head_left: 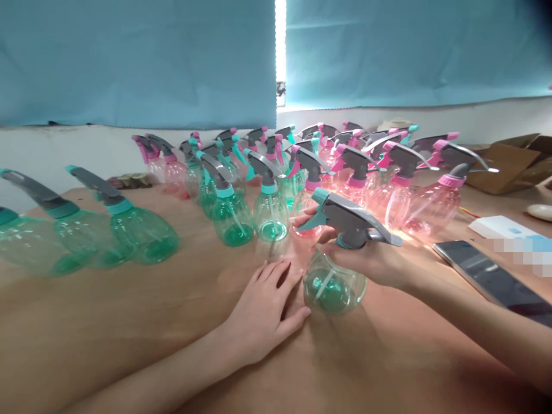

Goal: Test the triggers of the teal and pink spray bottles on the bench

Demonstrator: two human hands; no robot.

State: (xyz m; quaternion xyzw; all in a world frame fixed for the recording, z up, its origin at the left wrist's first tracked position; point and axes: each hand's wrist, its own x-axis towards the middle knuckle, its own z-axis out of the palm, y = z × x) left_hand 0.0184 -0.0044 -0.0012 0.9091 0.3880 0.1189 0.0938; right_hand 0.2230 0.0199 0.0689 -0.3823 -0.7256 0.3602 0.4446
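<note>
A clear green spray bottle [334, 287] with a grey and teal trigger head is in front of me. My right hand [345, 253] is wrapped round its neck, just under the head. Whether its base touches the table cannot be made out. Beside it on the left, my left hand [271, 305] lies on the table, fingers apart, holding nothing. Just beyond my hands stand a green spray bottle [233, 221] and a paler green spray bottle [271, 213], both upright. A pink spray bottle [307, 210] is partly hidden behind my right fingers.
Rows of pink and green spray bottles fill the back of the wooden table [181, 333]. Several green ones, including one green bottle [144, 236], stand at left. A phone [487, 273], a white box [504, 227] and an open cardboard box [504, 164] lie right. Blue blinds [138, 63] hang behind.
</note>
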